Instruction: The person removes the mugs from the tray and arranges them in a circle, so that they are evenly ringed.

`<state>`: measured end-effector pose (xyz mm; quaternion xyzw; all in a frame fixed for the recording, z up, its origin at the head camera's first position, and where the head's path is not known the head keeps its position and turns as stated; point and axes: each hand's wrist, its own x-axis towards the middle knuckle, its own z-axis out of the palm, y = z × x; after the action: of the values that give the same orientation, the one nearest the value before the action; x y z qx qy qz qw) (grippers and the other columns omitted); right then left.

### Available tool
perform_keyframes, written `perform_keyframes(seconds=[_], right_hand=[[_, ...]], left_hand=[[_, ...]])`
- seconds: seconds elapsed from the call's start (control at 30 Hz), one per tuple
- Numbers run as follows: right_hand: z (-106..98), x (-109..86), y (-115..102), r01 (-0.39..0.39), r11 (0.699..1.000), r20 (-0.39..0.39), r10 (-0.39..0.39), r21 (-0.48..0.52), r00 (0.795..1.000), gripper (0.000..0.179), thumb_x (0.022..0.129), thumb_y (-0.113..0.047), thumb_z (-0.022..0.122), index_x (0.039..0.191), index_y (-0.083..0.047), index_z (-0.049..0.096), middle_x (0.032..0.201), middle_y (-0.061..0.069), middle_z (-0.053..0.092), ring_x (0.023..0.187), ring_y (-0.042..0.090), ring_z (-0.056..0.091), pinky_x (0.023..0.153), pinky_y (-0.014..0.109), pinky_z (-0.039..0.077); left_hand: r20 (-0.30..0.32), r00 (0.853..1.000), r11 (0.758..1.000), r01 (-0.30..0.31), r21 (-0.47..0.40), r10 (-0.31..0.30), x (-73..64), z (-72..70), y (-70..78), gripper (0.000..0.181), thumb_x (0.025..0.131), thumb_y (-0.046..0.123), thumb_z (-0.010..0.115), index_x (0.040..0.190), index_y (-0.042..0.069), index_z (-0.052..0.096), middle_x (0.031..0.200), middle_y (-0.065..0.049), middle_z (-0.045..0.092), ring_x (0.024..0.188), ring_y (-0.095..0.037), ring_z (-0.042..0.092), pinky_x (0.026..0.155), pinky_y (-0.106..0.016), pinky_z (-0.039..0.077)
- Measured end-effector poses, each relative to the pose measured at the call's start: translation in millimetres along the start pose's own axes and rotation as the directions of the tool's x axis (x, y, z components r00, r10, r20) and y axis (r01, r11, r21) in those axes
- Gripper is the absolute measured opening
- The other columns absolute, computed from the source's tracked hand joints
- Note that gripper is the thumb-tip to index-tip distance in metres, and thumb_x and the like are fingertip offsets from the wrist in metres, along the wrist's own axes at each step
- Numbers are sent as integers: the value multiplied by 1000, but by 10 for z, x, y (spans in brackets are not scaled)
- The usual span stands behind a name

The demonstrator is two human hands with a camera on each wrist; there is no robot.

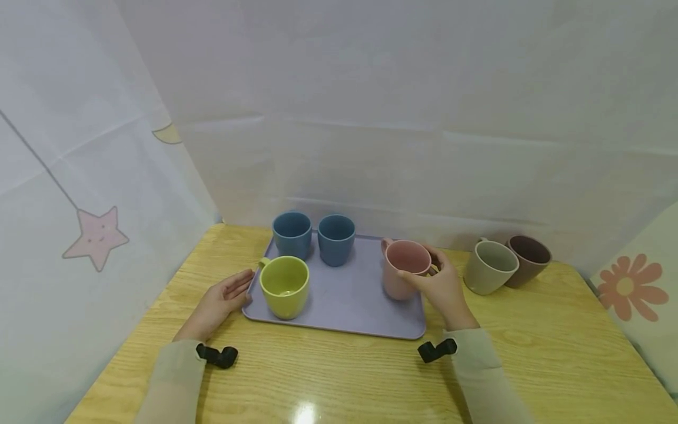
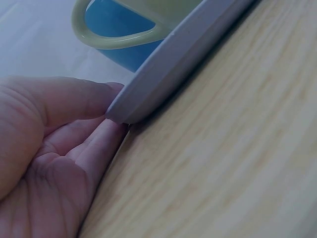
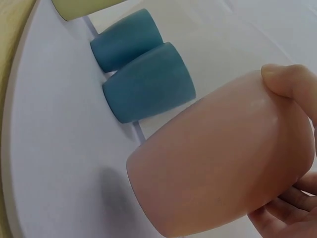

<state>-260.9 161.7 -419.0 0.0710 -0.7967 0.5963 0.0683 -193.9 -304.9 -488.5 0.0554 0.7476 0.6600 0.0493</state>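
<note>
A lavender tray (image 1: 344,300) lies on the wooden table. At its left edge my left hand (image 1: 219,303) pinches the rim, thumb (image 2: 74,99) against the edge and the other fingers under it. My right hand (image 1: 445,285) grips a pink mug (image 1: 399,280) near its rim, thumb on one side and fingers round the other. Over the tray's right part, the pink mug hangs with its shadow on the tray below, in the right wrist view. A yellow-green mug (image 1: 286,294) stands at the tray's front left, close to my left hand.
Two blue mugs stand side by side at the tray's back left, one blue mug (image 1: 293,235) left of the other blue mug (image 1: 336,241). Right of the tray, a grey-beige mug (image 1: 487,274) and a dark brown mug (image 1: 527,262) are close together. A pale cloth (image 1: 371,118) hangs behind the table.
</note>
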Motion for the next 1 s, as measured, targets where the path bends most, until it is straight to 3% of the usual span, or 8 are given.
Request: perform_keyframes(seconds=[0.5, 0.7, 1.0], right_hand=[[-401, -157, 114, -24, 999, -118, 20, -32, 993, 80, 65, -29, 87, 134, -11, 50, 127, 7, 52, 118, 20, 49, 100, 34, 45], [-529, -172, 164, -2, 1000, -130, 0, -17, 992, 78, 68, -23, 85, 134, -6, 47, 127, 12, 51, 118, 27, 50, 92, 22, 49], [-659, -252, 192, -52, 997, -179, 40, -62, 983, 76, 69, -26, 85, 134, -9, 49, 126, 12, 54, 113, 26, 54, 80, 8, 48]], left_hand=[[-13, 1000, 999, 27, 27, -26, -1, -9, 3, 66, 92, 13, 61, 149, 8, 26, 151, -10, 30, 137, -24, 30, 97, -14, 40], [-16, 1000, 999, 28, 22, -27, -3, -4, 0, 66, 92, 13, 61, 149, 9, 27, 151, -10, 30, 137, -23, 29, 96, -13, 41], [-16, 1000, 1000, 17, 13, -17, 3, -5, -9, 66, 93, 11, 60, 149, 7, 26, 151, -12, 29, 137, -24, 29, 97, -15, 40]])
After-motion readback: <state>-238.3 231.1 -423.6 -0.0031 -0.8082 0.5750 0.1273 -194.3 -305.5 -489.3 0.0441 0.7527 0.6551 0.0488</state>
